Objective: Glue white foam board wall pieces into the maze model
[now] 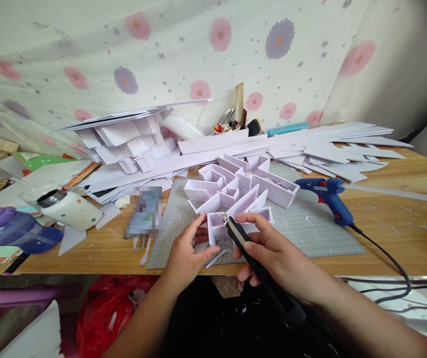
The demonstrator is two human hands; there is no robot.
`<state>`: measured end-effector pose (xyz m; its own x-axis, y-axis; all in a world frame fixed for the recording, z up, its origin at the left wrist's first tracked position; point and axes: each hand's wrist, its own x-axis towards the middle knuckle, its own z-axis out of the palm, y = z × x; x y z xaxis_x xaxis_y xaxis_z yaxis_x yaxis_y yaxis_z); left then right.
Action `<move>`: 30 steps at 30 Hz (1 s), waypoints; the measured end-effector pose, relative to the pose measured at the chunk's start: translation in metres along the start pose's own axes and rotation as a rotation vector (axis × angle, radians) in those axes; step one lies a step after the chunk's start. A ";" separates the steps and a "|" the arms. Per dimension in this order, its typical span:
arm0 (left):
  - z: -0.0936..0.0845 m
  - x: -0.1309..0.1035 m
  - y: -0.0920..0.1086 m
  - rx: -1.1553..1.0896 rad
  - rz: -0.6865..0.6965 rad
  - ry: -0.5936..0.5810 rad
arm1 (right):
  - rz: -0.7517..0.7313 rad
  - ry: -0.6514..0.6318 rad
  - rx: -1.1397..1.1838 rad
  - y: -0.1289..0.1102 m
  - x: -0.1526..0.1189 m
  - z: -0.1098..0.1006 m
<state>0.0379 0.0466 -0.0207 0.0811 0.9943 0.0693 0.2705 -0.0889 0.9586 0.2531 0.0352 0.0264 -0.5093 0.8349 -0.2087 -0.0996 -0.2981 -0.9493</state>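
Observation:
A white foam-board model (pixel 276 191) of joined thin walls and small open compartments rests on a grey cutting mat (pixel 321 241). My left hand (pixel 187 251) grips the model's near corner, thumb in front and fingers at the side. In my right hand (pixel 273 246) is a black utility knife (pixel 251 258). Its metal tip is at the top edge of the nearest compartment, close to my left fingers; whether it touches cannot be made out. Small white offcuts lie under the near edge.
A blue glue gun (pixel 323 194) with a black cord lies right of the model. Behind are white board strips (pixel 329 149) and a stacked white model (pixel 127 144). On the left stand a dotted bottle (pixel 73 209) and a purple bottle (pixel 23 231). A red bag (pixel 101 308) hangs below the table edge.

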 end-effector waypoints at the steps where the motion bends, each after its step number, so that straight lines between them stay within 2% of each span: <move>1: -0.001 0.000 0.000 0.006 -0.001 -0.006 | 0.015 -0.006 -0.004 0.000 0.003 0.001; 6: -0.004 0.002 -0.002 0.011 -0.030 -0.056 | 0.021 -0.032 0.061 -0.002 0.012 0.007; 11: -0.004 0.003 -0.001 -0.004 -0.048 -0.082 | 0.066 0.022 0.125 -0.010 0.010 0.012; 21: -0.005 0.004 0.003 -0.066 -0.079 -0.081 | 0.002 0.046 0.173 -0.008 0.011 0.018; 30: -0.006 0.005 0.001 -0.083 -0.058 -0.090 | 0.026 0.068 0.077 -0.016 0.011 0.022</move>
<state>0.0331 0.0519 -0.0176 0.1548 0.9879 -0.0086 0.1971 -0.0223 0.9801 0.2301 0.0389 0.0447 -0.4535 0.8551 -0.2510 -0.1543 -0.3528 -0.9229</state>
